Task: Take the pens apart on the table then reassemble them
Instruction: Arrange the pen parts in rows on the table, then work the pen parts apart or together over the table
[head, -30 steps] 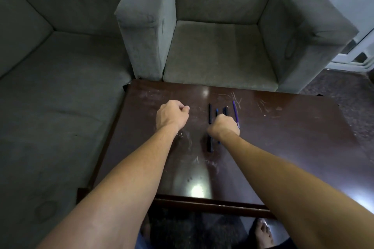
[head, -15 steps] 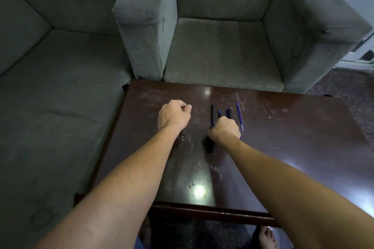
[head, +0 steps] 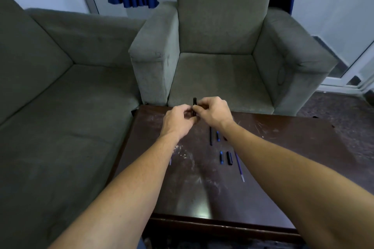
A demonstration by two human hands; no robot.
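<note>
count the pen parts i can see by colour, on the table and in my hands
black: 3, long thin part, short part, held part pinched by left hand and right hand
blue: 2, short blue parts
purple: 1, refill
total: 6, two half-hidden slivers not counted

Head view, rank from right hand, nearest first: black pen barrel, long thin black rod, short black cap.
1. Black pen barrel: pinched by the right hand.
2. Long thin black rod: on the table, below the wrist.
3. Short black cap: on the table, closer to the camera.
</note>
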